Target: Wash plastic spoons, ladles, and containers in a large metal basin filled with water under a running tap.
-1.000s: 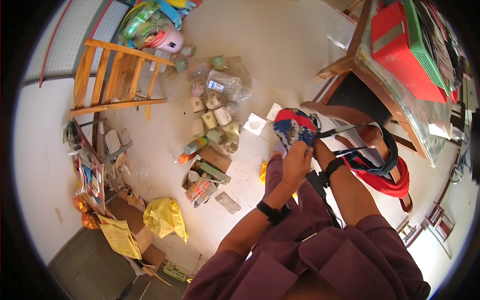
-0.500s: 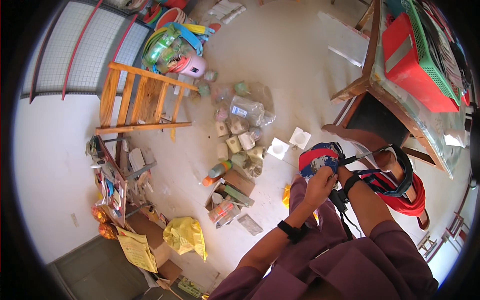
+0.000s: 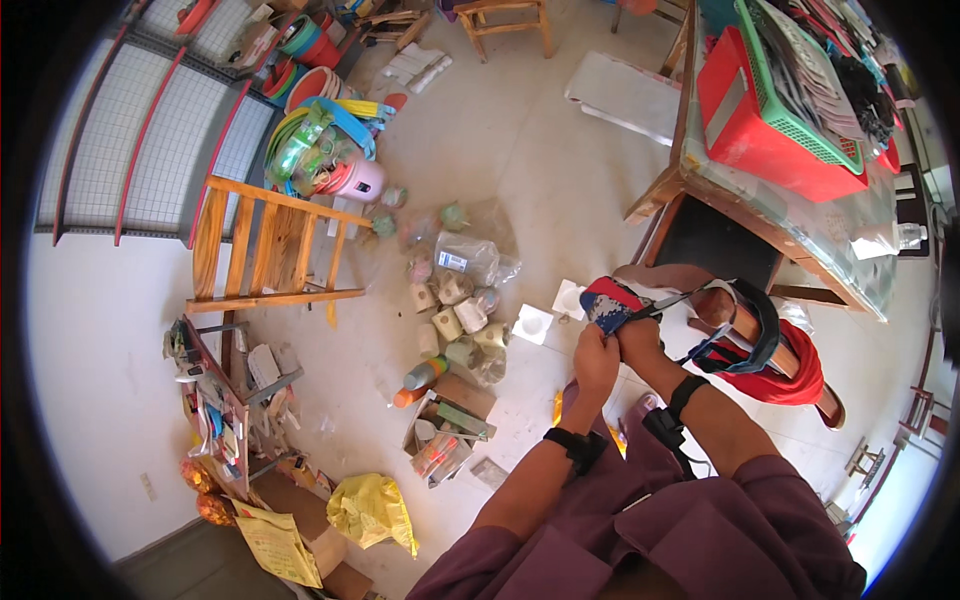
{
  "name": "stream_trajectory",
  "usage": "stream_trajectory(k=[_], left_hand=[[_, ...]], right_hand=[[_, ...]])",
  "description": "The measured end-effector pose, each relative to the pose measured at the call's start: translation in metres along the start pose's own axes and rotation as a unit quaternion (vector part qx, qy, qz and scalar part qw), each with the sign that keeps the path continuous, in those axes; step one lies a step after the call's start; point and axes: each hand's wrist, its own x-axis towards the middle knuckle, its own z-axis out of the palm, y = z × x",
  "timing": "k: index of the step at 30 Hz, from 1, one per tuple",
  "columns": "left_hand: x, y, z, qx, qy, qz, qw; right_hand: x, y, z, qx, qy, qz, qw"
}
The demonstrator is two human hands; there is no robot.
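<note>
Both of my hands are on a red, blue and grey camouflage-patterned cloth item (image 3: 612, 303); its exact kind is unclear. My left hand (image 3: 597, 358) is closed on its near left edge. Just beside it, my right hand (image 3: 638, 338) is closed at the right edge of the item. A dark strap runs from there toward a chair back (image 3: 748, 318) on my right. On that chair back hang a black looped band (image 3: 768, 345) and a red cloth (image 3: 775, 378). Black bands circle both my wrists.
Ahead to the right stands a table (image 3: 672, 180) with a red bin (image 3: 730, 130) and a green basket (image 3: 785, 110). Paper-like rolls (image 3: 468, 316), bottles (image 3: 425, 372) and a box of odds and ends (image 3: 450, 425) lie on the floor. A wooden chair (image 3: 275, 245) stands to the left.
My hands and the cloth item have shifted left and slightly up in view. The item now looks flatter and more stretched out. The whole view has tilted, showing more of the far floor.
</note>
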Motion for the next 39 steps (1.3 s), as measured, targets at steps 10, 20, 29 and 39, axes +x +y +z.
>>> stream_trajectory(k=[10, 20, 29, 39], left_hand=[[0.011, -0.029, 0.029, 0.041, -0.019, -0.033, 0.998], [0.009, -0.012, 0.01, -0.442, -0.172, -0.268, 0.838], [-0.016, 0.031, -0.067, -0.574, -0.399, -0.324, 0.637], [-0.058, 0.151, -0.098, -0.518, -0.684, -0.253, 0.447]], right_hand=[[-0.044, -0.013, -0.079, -0.042, 0.061, 0.008, 0.997], [-0.109, -0.015, -0.167, 0.213, 0.208, 0.023, 0.954], [-0.166, -0.007, -0.244, 0.556, 0.151, 0.087, 0.812], [-0.152, 0.055, -0.318, 0.629, -0.05, 0.01, 0.775]])
